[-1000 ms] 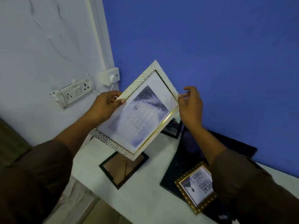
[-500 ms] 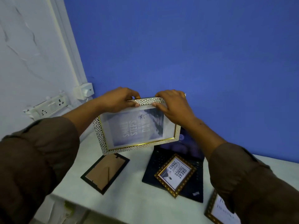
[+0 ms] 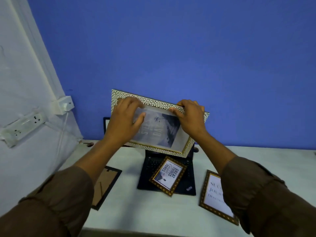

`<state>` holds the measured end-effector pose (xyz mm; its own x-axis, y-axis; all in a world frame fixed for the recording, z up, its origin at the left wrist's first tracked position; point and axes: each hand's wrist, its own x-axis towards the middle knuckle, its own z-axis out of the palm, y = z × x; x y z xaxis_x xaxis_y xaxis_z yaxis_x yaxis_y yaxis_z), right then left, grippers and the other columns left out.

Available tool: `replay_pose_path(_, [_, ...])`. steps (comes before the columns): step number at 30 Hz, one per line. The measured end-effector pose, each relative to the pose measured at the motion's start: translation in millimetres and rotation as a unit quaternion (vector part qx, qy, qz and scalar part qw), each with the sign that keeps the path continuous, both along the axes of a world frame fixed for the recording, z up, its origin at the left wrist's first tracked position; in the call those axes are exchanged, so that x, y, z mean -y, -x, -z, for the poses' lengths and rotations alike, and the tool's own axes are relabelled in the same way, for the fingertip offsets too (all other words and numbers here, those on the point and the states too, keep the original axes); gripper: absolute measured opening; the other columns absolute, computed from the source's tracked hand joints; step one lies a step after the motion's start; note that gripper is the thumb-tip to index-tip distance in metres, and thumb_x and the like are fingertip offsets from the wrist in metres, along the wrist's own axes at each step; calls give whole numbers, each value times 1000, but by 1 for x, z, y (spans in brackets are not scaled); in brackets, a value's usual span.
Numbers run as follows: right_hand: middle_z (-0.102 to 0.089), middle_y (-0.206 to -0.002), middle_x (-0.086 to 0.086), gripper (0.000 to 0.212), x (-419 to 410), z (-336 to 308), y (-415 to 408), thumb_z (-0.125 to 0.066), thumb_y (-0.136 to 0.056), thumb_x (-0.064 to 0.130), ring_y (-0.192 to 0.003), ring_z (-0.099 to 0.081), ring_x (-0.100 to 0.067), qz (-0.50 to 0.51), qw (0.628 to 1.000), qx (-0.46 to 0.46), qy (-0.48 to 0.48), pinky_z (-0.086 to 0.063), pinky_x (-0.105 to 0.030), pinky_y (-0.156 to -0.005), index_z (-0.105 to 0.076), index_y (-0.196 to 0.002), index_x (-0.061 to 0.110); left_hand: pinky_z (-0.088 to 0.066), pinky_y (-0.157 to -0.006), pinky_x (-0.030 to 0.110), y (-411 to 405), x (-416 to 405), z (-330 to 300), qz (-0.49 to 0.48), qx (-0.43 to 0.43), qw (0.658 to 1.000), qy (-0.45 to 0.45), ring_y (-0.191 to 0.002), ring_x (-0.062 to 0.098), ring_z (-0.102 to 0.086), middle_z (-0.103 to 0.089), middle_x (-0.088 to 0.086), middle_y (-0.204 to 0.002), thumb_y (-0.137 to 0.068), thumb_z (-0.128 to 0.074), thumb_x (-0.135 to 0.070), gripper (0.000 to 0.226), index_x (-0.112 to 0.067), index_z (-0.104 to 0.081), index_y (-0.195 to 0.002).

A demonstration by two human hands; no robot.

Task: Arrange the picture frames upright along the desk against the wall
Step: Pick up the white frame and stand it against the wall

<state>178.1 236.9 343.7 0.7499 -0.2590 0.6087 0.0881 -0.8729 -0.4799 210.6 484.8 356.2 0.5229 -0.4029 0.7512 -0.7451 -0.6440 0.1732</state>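
holding the pebbled frame (image 3: 188,147) above the laptop (image 3: 147,177) near the blue wall (image 3: 171,48), our left hand (image 3: 125,120) and right hand (image 3: 191,117) each grip its top rail, since it seems stiff, light and glass-fronted.

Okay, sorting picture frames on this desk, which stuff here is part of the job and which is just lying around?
Part of the job:
white pebbled frame, held by left hand and right hand
small gold frame on the laptop
brown frame, flat
black frame, face down
black frame against wall

Lying about:
laptop
wall sockets
charger plug
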Motion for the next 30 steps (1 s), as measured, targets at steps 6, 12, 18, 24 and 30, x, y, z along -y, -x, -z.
replay_pose_path(6, [-71, -95, 3, 36, 67, 1, 33, -61, -89, 60, -98, -64, -24, 90, 987, 15, -131, -40, -41, -91, -64, -87, 25, -49, -83, 35, 9, 38, 62, 13, -165, 979, 122, -101, 20, -58, -58, 4, -108, -94, -62, -17, 8, -13, -65, -100])
replay_pose_path(12, [-71, -88, 2, 46, 147, 12, 38, -60, -88, 64, -83, -68, -23, 131, 951, 22, -280, -58, -50, -81, -68, -90, 18, -54, -87, 42, -12, 120, 101, 25, -248, 964, 97, -89, 14, -62, -59, -2, -100, -93, -65, -18, 8, -16, -64, -101])
replay_pose_path(18, [-68, -82, -6, 45, 244, 46, 25, -65, -91, 53, -71, -60, -23, 96, 898, 50, -426, -53, -41, -65, -68, -88, 8, -56, -76, 39, -43, 227, 108, 46, -409, 896, 168, -90, 16, -68, -65, 2, -105, -91, -66, -46, 40, -21, -52, -119])
replay_pose_path(24, [-65, -89, -3, 39, 337, 97, 7, -58, -99, 43, -79, -55, -18, 69, 876, 29, -477, -48, -32, -68, -68, -100, 5, -58, -81, 50, -78, 326, 117, 95, -496, 844, 181, -94, 33, -68, -64, 12, -107, -97, -60, -12, 22, -33, -54, -95])
replay_pose_path(30, [-72, -106, -1, 26, 413, 156, -23, -53, -103, 34, -90, -64, -15, 56, 893, -26, -445, -52, -24, -71, -70, -115, 18, -61, -79, 45, -108, 398, 150, 58, -530, 832, 156, -81, 26, -65, -60, 3, -95, -94, -63, 1, 24, -23, -58, -90])
